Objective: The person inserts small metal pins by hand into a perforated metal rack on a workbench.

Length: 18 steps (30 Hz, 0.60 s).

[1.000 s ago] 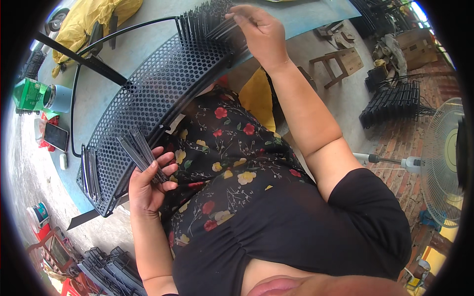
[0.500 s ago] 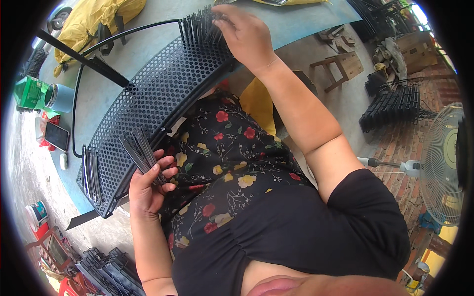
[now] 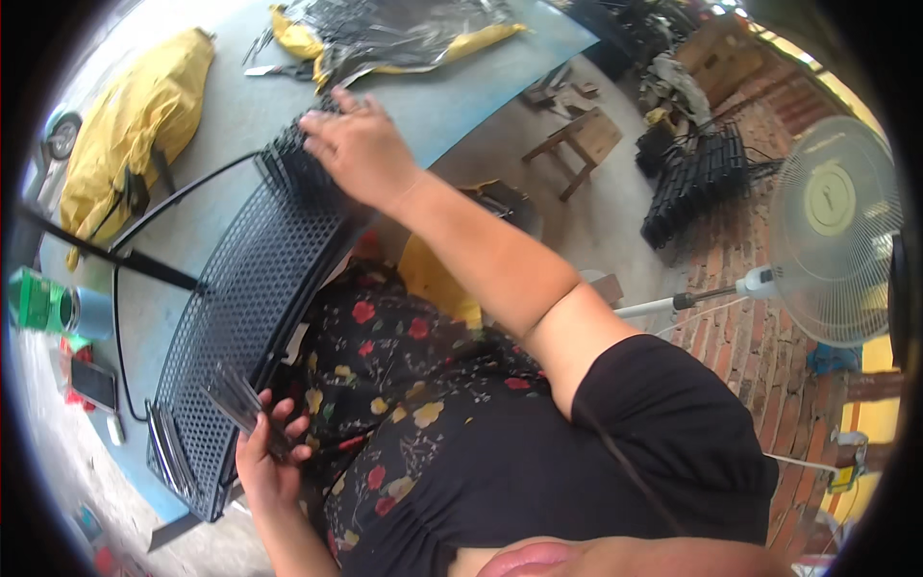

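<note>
A long curved black perforated metal panel (image 3: 252, 279) lies along the near edge of the blue table. Thin dark strips (image 3: 231, 399), blurred by motion, are held between the fingers and thumb of my left hand (image 3: 272, 450), over the panel's near edge. At the panel's far end, my right hand (image 3: 361, 154) rests with fingers spread on a dense row of black strips (image 3: 288, 163), partly hiding them. Several more strips (image 3: 168, 447) lie together on the panel's near-left end. A black bar (image 3: 159, 266) and a bent rod frame (image 3: 192, 183) rise from the panel's left side.
On the blue table (image 3: 226, 106) are a yellow sack (image 3: 139, 125), an opened sack of dark pieces (image 3: 394, 34), a phone (image 3: 93, 383) and a green box (image 3: 38, 300). A wooden stool (image 3: 577, 144), stacked black parts (image 3: 702, 183) and a fan (image 3: 832, 226) stand to the right.
The view has turned, so the panel and table sit lower and further left, showing the opened sack. My right hand's fingers have spread over the strip row. My left hand still holds its strips.
</note>
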Each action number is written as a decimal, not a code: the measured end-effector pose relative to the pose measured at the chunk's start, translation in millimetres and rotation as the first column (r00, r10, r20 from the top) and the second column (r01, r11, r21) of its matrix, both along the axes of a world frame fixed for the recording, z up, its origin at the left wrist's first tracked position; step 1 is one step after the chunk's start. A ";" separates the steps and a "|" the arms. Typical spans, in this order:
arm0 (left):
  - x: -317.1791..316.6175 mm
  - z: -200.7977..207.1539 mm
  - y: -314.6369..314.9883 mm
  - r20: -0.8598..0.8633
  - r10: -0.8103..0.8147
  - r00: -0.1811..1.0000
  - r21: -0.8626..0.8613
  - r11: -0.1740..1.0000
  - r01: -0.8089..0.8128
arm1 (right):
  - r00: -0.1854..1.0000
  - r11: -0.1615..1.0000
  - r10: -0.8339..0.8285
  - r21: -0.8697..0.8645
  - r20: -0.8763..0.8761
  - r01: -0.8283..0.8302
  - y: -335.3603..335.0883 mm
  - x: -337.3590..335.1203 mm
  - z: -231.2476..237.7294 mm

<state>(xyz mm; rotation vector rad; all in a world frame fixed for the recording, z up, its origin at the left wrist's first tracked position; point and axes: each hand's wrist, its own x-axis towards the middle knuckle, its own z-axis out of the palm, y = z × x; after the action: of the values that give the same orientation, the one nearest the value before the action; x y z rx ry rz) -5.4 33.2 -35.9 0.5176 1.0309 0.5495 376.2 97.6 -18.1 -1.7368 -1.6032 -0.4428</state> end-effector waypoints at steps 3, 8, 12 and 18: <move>0.3 -0.6 -3.9 -0.007 0.009 1.000 0.014 1.000 -0.009 | 0.999 0.999 -0.031 -0.040 -0.037 0.029 -11.8 -2.9 -0.1; 5.0 -1.5 -7.6 -0.115 -0.011 0.993 0.051 0.999 0.017 | 0.998 0.992 -0.052 0.117 -0.045 0.057 -34.4 -16.4 5.9; 12.5 -6.8 -9.6 -0.139 -0.048 0.989 0.120 0.991 0.065 | 0.906 0.899 0.380 0.305 -0.188 -0.314 -68.7 -63.0 3.7; 18.7 -0.2 -19.1 -0.048 -0.193 0.980 0.271 0.942 0.199 | 0.386 0.676 0.365 -0.043 -0.847 -0.735 -102.3 -133.1 -0.9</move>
<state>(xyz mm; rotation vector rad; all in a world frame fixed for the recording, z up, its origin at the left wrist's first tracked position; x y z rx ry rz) 13.3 14.1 -36.0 0.8644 0.9137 0.5125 243.1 -4.7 -19.0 -1.1749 -1.4908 1.0032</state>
